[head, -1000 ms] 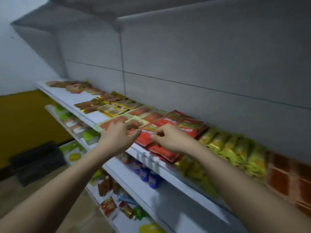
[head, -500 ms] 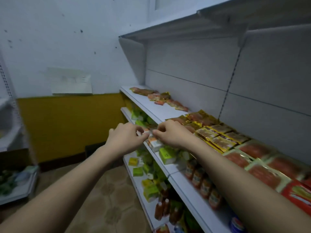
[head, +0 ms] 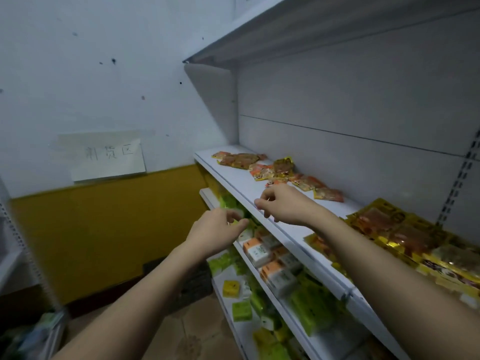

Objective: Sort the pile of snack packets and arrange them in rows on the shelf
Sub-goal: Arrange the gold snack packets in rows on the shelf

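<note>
white wall sign (head: 109, 155) reads "货区" (first character unclear).

bare shelf (head: 241, 187) strip btwn scattered packets (head: 280, 170) & yellow packets (head: 405, 229), open front

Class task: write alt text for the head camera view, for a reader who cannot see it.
Two bare hands, left and right, reach empty toward loose snack packets scattered on a white shelf; gold packets lie further right.

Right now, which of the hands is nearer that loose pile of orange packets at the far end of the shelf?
The right hand: it hovers over the shelf just before the orange packets. The left hand hangs lower, off the shelf's front edge.
</note>
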A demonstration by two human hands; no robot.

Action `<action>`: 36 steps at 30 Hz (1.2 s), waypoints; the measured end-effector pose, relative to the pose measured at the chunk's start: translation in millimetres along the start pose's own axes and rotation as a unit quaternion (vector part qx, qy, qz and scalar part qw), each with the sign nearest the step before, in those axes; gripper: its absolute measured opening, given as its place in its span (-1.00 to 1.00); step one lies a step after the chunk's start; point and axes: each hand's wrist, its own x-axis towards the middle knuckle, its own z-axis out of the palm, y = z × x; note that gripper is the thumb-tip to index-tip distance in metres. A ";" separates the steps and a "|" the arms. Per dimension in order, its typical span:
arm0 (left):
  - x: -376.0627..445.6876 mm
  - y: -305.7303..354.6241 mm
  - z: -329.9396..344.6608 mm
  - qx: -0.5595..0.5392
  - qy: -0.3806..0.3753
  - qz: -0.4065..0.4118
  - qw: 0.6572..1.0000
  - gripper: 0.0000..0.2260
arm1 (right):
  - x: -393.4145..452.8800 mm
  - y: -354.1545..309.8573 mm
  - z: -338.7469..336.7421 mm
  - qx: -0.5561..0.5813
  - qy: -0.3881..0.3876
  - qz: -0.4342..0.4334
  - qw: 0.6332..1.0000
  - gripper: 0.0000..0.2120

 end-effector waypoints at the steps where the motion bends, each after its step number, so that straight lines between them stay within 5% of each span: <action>1: 18.9 -8.5 -2.3 -0.015 0.006 0.001 1.000 -0.74 | 22.3 0.7 -1.8 0.000 0.004 0.000 1.000 -0.72; 12: 212.6 -109.9 -12.0 -0.009 0.011 -0.003 1.000 -0.68 | 228.5 19.3 63.6 -0.014 -0.039 0.029 0.999 -0.77; 21: 392.7 -228.5 8.5 -0.069 -0.050 0.031 0.996 -0.71 | 411.8 43.7 144.8 0.113 -0.031 0.169 0.979 -0.60; 33: 604.0 -284.7 17.5 -0.192 -0.044 0.035 0.980 -0.71 | 581.2 118.1 171.6 0.017 0.280 0.227 0.933 -0.89; 36: 652.0 -274.7 34.8 -0.169 -0.061 0.005 0.984 -0.58 | 599.8 146.7 164.1 -0.061 0.338 0.282 0.896 -0.71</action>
